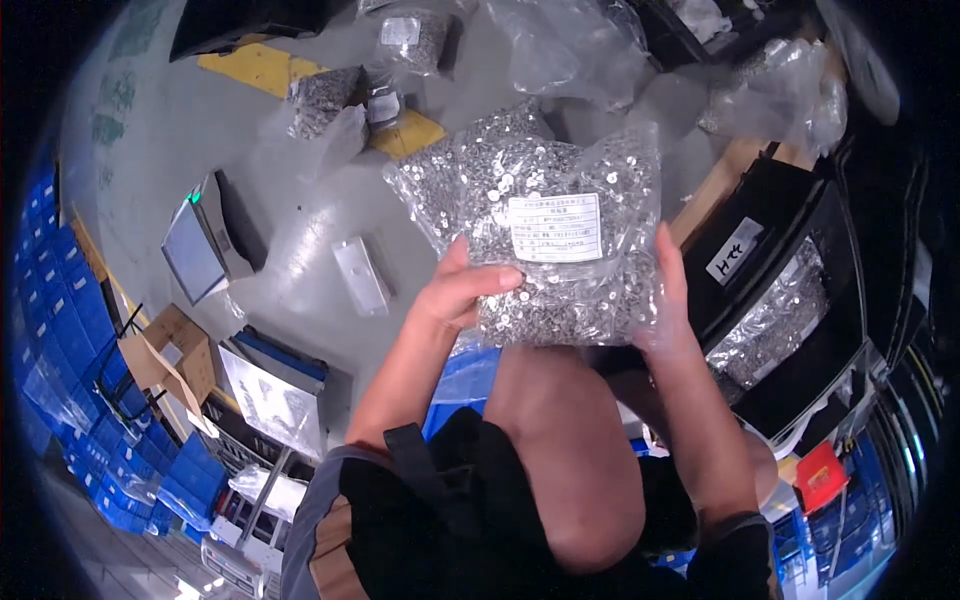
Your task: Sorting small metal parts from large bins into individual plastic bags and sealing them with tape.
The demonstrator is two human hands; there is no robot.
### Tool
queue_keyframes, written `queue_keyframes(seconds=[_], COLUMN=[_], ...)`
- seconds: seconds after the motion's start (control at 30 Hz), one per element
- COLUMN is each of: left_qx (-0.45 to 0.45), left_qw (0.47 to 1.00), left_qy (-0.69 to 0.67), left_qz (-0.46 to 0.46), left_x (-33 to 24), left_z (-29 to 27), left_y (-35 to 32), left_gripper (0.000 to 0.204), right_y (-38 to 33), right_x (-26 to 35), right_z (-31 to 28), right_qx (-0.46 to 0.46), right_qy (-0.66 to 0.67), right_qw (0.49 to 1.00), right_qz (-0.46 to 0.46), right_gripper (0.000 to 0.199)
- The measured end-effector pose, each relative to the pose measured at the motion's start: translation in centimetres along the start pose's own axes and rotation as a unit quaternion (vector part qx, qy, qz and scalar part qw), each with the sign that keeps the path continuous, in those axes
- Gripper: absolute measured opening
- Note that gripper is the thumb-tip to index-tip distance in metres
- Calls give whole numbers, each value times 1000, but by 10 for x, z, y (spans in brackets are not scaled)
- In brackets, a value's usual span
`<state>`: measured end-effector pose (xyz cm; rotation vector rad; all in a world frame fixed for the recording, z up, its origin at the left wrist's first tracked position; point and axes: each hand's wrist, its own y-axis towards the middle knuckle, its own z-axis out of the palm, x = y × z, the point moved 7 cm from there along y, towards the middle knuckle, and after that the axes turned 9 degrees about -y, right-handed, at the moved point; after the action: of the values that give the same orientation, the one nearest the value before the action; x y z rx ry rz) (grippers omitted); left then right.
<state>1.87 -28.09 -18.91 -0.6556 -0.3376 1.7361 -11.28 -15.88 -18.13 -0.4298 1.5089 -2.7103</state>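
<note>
I hold a clear plastic bag [560, 300] packed with small silvery metal parts, with a white label on its front, up in the middle of the view. My left hand [462, 288] grips its left lower edge, thumb across the front. My right hand [672, 290] clasps its right side, fingers up along the plastic. A second similar bag [470, 160] of metal parts shows just behind it. My bare knee [570, 440] is below the bag.
A black bin [800, 250] at right holds another bag of parts [775, 320] and a white tag. More bags [325, 98] lie on the grey floor [300, 230] ahead. A weighing scale [205, 245], a cardboard box [170, 355] and blue crates [70, 310] are at left.
</note>
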Motion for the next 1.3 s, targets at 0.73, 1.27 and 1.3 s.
queue_keyframes(seconds=[0.73,1.27,1.3], left_qx=[46,1,2], left_qw=[996,995,995], left_qy=[75,89,89], left_qz=[-1,35,35], left_x=[62,52,53], left_z=[45,40,40], left_y=[45,43,42], left_gripper=[51,48,48], right_y=[-71,-62,-61], right_x=[23,26,26], right_z=[-56,-45,-42], right_qx=[-132,-107,-107], right_qy=[-128,-181,-181], right_qw=[974,960,960], right_qz=[-129,-183,-184], right_gripper=[54,60,60])
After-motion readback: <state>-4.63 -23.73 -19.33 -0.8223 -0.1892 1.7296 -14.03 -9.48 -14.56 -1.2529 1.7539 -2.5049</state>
